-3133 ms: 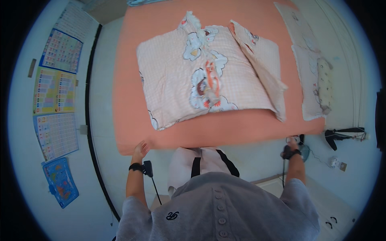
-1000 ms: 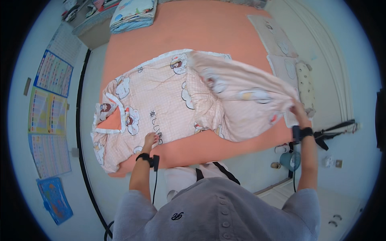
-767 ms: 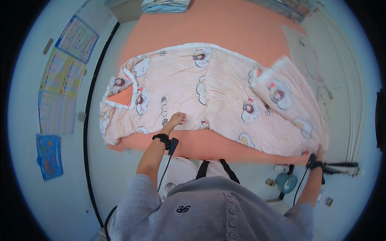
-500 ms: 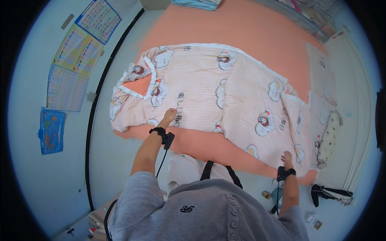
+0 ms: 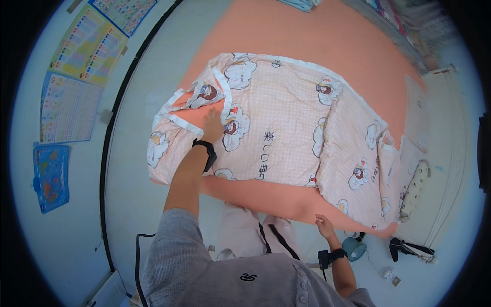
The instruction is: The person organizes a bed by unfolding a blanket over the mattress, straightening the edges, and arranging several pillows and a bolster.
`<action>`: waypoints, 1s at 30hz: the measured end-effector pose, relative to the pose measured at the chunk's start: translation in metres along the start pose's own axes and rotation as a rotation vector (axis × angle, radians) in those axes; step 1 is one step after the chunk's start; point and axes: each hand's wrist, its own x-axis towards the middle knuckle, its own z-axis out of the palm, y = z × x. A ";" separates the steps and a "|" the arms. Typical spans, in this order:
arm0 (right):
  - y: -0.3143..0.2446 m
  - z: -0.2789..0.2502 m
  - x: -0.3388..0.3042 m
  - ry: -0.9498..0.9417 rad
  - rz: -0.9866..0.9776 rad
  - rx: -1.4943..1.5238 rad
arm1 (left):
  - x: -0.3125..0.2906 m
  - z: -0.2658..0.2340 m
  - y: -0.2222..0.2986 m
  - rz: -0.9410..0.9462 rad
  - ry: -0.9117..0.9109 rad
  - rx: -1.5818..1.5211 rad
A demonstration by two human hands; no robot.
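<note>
A pink checked quilt [image 5: 291, 123] with white trim and cloud-and-figure prints lies across an orange bed sheet [image 5: 317, 36]. Its left end is rumpled, and one edge is turned over so that orange shows between the folds. There, my left hand [image 5: 211, 126] rests with fingers stretched out beside the white trim; it appears to touch the orange area and grips nothing. My right hand [image 5: 325, 226] hovers by the bed's near edge, apart from the quilt, with its fingers loosely bent and nothing in them. Both wrists wear black bands.
At the right end of the bed is a pale patterned pillow [image 5: 415, 190]. Folded blue cloth [image 5: 297, 4] lies at the far edge. A teal round object [image 5: 354, 248] and a dark folded item [image 5: 409, 250] are on the floor at right. Charts [image 5: 71, 107] hang on the left wall.
My left hand has moved farther over the quilt to its folded left end and spread out. The right hand has come off the quilt's right part, leftward and nearer me. My view has shifted.
</note>
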 end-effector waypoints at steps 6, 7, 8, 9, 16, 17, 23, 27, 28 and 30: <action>-0.023 0.011 -0.023 0.001 0.159 0.021 | 0.034 0.005 -0.024 -0.026 -0.043 0.377; -0.028 0.013 -0.024 -0.014 0.168 0.049 | 0.039 0.002 -0.025 -0.023 -0.035 0.365; -0.033 0.013 -0.021 -0.008 0.160 0.047 | 0.043 -0.002 -0.026 -0.033 -0.073 0.354; -0.044 0.013 -0.021 0.003 0.160 0.047 | 0.045 -0.006 -0.027 -0.039 -0.113 0.346; -0.092 0.021 0.002 0.012 -0.004 0.028 | 0.017 -0.049 -0.036 -0.075 0.111 -0.332; -0.093 0.022 0.007 0.001 -0.032 -0.001 | 0.008 -0.066 -0.034 -0.182 0.025 -0.535; -0.079 0.042 0.081 -0.133 -0.106 0.371 | -0.111 -0.193 -0.074 -0.266 0.240 -0.678; -0.103 0.029 0.117 -0.184 0.123 0.927 | -0.215 -0.287 -0.047 -0.209 0.444 -0.581; -0.121 0.016 0.122 -0.228 0.161 0.946 | -0.253 -0.310 -0.046 -0.307 0.441 -0.514; -0.140 0.014 0.148 -0.263 0.249 1.320 | -0.318 -0.320 -0.061 -0.403 0.440 -0.421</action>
